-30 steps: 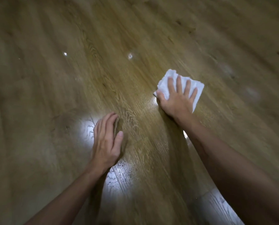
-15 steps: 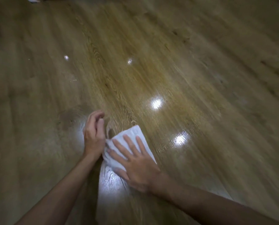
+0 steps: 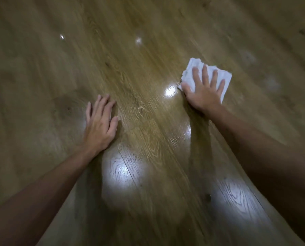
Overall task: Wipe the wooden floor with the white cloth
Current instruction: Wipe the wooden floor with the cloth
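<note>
1. White cloth (image 3: pixel 190 75) pinned flat on the wooden floor (image 3: pixel 148 121) under the right hand (image 3: pixel 204 89), fingers straight and spread, palm pressing down rather than gripping
2. Left hand (image 3: pixel 101 125) holding nothing, fingers extended and resting on the floor, well apart from the cloth
3. Cloth lying ahead and to the right of the left hand, its long side seemingly running across the right hand's fingers; right hand plainly the one placed to drive the next stroke

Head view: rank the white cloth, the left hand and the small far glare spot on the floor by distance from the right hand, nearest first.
1. White folded cloth: directly under the right hand.
2. Left hand: leftward, flat on the wooden floor.
3. Small glare spot: far upper left.
</note>
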